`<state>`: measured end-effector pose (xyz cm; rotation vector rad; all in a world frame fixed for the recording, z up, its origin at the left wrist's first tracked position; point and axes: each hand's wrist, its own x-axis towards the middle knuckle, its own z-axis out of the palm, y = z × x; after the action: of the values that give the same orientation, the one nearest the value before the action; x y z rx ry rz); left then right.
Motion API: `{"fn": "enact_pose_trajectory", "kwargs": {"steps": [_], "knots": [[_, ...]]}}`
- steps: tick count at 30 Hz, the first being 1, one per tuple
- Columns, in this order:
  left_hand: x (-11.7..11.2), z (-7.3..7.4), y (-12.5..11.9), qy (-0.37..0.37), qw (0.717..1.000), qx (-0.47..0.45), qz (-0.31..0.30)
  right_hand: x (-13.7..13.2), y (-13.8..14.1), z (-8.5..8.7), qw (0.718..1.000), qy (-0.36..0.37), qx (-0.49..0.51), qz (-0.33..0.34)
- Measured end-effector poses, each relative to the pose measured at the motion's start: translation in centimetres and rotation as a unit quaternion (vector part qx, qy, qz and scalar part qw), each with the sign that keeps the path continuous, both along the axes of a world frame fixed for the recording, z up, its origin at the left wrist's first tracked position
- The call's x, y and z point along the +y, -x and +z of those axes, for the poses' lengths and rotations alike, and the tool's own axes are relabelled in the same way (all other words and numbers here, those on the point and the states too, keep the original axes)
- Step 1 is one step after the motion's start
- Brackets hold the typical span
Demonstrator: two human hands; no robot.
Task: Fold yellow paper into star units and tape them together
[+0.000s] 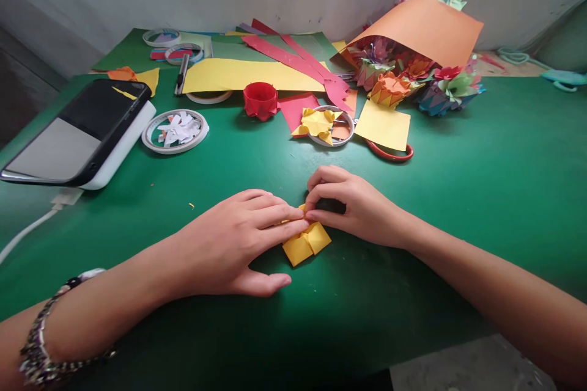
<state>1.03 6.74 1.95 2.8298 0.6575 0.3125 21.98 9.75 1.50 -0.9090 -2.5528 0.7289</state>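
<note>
A small piece of folded yellow paper lies on the green table, partly covered by my fingers. My left hand rests flat over its upper left part, fingers stretched out and thumb apart. Thumb and forefinger of my right hand pinch the paper's upper edge beside my left fingertips. Behind my hands, a yellow folded paper piece sits on a tape roll. A red paper cup shape stands further left.
Left stand a phone on a white block with a cable, and a tape roll holding paper scraps. Yellow paper, red strips, a yellow square over red-handled scissors and paper flowers lie at the back.
</note>
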Motion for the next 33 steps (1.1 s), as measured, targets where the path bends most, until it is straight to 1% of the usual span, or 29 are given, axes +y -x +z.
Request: {"fn": "enact_pose_trajectory", "kwargs": {"steps": [3, 6, 16, 18, 22, 25, 27, 29, 31, 33], "knots": [[0.0, -0.1, 0.0, 0.005, 1.000, 0.004, 0.014, -0.1, 0.2, -0.2, 1.000, -0.004, 0.007, -0.021], [0.0, -0.1, 0.0, 0.016, 1.000, 0.007, 0.021, -0.1, 0.3, -0.3, 1.000, -0.016, 0.007, -0.026], [0.4, -0.1, 0.3, 0.030, 1.000, 0.002, 0.003, -0.6, 0.5, -0.7, 0.997, -0.071, -0.015, -0.034], [0.4, 0.0, 0.3, 0.022, 1.000, 0.006, 0.001, -0.6, 0.5, -0.7, 0.996, -0.079, -0.020, -0.040], [0.2, 0.1, 0.2, -0.022, 1.000, 0.016, 0.006, -0.6, 0.7, -0.8, 0.992, -0.104, -0.048, -0.052], [0.0, 0.1, 0.1, -0.041, 0.999, 0.019, 0.012, -0.5, 0.7, -0.8, 0.990, -0.119, -0.066, -0.044], [0.0, 0.0, 0.1, -0.039, 0.999, 0.024, 0.012, -0.4, 0.5, -0.8, 0.991, -0.115, -0.054, -0.041], [0.0, 0.0, 0.1, -0.034, 0.999, 0.028, 0.012, -0.2, 0.2, -0.7, 0.995, -0.086, -0.022, -0.043], [0.0, -0.1, 0.1, -0.031, 0.999, 0.035, 0.010, -0.1, -0.2, -0.6, 0.997, -0.051, 0.014, -0.059], [0.0, -0.1, 0.1, -0.031, 0.999, 0.043, 0.003, 0.0, -0.5, -0.3, 0.994, -0.041, 0.044, -0.086]]}}
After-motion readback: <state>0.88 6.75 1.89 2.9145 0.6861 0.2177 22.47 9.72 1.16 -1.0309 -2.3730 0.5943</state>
